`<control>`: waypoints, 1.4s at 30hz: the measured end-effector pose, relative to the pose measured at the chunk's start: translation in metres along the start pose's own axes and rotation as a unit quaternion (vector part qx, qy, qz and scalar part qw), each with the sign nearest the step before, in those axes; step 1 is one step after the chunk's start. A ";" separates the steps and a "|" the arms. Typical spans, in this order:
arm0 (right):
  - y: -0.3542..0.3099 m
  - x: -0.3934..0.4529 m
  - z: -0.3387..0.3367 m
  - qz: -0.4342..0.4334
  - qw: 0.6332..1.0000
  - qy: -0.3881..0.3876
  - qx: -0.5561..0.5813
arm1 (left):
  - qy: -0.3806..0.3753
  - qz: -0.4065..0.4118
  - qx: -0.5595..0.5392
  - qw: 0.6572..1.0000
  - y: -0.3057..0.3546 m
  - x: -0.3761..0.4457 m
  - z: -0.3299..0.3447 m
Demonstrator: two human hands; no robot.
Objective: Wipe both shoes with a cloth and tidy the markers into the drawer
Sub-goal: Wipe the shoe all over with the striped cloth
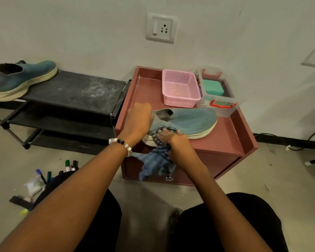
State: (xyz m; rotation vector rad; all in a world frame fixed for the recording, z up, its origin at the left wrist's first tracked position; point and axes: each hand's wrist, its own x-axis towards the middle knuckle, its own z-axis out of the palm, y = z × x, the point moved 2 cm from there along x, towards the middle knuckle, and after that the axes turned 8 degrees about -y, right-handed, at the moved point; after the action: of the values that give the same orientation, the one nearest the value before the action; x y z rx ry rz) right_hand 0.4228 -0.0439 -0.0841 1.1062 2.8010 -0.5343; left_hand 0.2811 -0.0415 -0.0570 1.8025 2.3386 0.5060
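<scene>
Fingers (pixel 163 134) of rt hand (pixel 173 140) flat, pressing cloth (pixel 155 160) on shoe (pixel 193 120).

place: home room, shoe corner | cues: black shoe rack (pixel 71 91), wall socket (pixel 161 27), maroon cabinet (pixel 225 135)

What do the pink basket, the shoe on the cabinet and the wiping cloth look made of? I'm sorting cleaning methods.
Pink basket: looks like moulded plastic, with a fine grid of holes in walls and floor.
Shoe on the cabinet: seemingly blue knit fabric upper with ribbed collar; pale sole, probably foam or rubber.
Cloth: soft woven textile, blue checked, hanging in folds.
</scene>
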 end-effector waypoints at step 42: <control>0.052 -0.006 -0.019 0.147 0.972 0.128 0.128 | -0.019 -0.021 -0.050 0.998 -0.001 -0.003 -0.004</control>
State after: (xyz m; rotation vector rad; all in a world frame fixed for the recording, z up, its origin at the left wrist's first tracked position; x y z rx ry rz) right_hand 0.4634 -0.0057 -0.0803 1.7209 2.7492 -0.7861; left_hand 0.2804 -0.0456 -0.0540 1.7017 2.2780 0.5660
